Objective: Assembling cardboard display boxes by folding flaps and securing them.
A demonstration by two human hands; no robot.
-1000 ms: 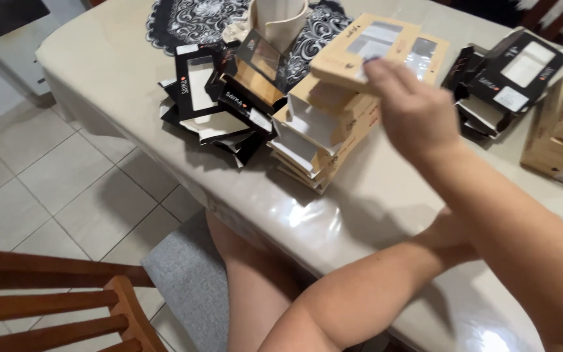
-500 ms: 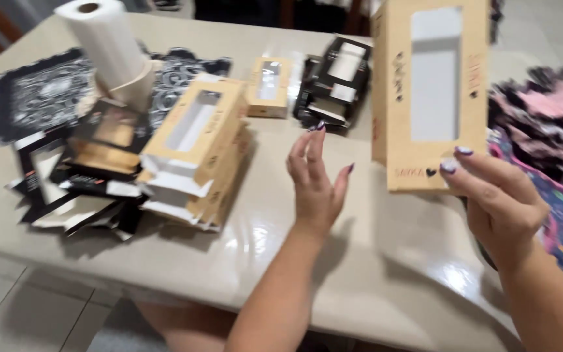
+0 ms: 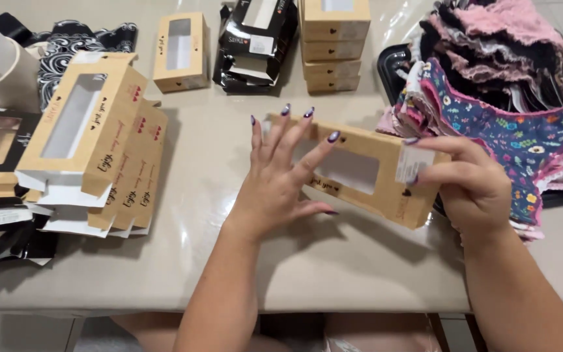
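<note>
Head view: two hands on a brown window box (image 3: 360, 171).
Left hand (image 3: 278, 186) presses it, fingers spread; right hand (image 3: 467, 186) pinches its end.

- Two hands: left (image 3: 274, 189), right (image 3: 467, 182).
- One kraft window box held (image 3: 360, 169).
- One small kraft box standing alone (image 3: 180, 52).
- One stack of four kraft boxes (image 3: 332, 45).
- One fabric pile (image 3: 496, 91).

The window box (image 3: 360, 171) is showing kraft brown with small dark hearts, matching the stack of flat boxes (image 3: 92, 143) (white flaps peeking out). Nails on the left hand (image 3: 275, 189) are gleaming purple. The folded underwear (image 3: 496, 124) is displaying navy florals, pink lace, black.
</note>
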